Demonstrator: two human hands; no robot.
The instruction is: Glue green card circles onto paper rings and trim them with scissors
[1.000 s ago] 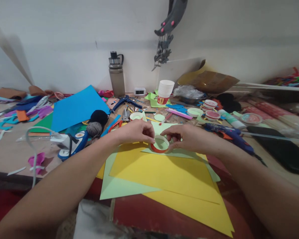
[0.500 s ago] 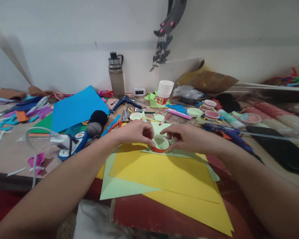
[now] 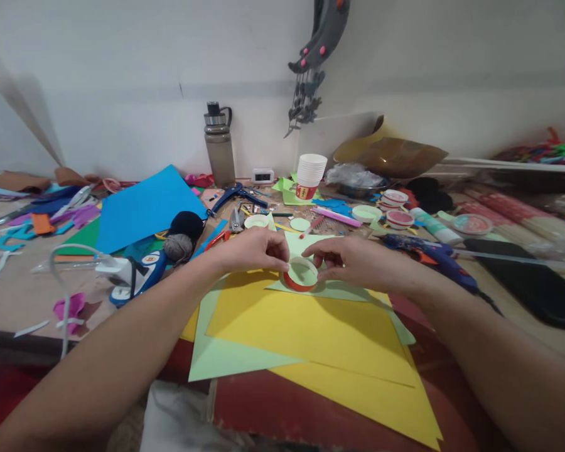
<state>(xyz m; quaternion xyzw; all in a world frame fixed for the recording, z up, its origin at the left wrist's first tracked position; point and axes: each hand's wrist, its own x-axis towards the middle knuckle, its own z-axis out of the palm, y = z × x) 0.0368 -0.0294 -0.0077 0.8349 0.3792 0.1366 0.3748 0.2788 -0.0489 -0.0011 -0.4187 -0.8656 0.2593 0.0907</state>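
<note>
L fingers [image 3: 281, 266] & R fingers [image 3: 326, 274] flank red-rimmed ring [image 3: 300, 287] on grn ppr [image 3: 341, 291].

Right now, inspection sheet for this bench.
Surface: brown tabletop; overlapping yellow sheets and pale green sheets in front.
Job's things: red-and-white ring over pale green paper.
Clutter: stacked paper cups, blue glue gun, grey yarn ball, scraps.
Hands: left hand at the ring's left side, right hand at its right; grip firmness unclear.
Cables: white cable loops past the left front edge.
Surroundings: bottle by pale wall; grey ornament hanging.
</note>
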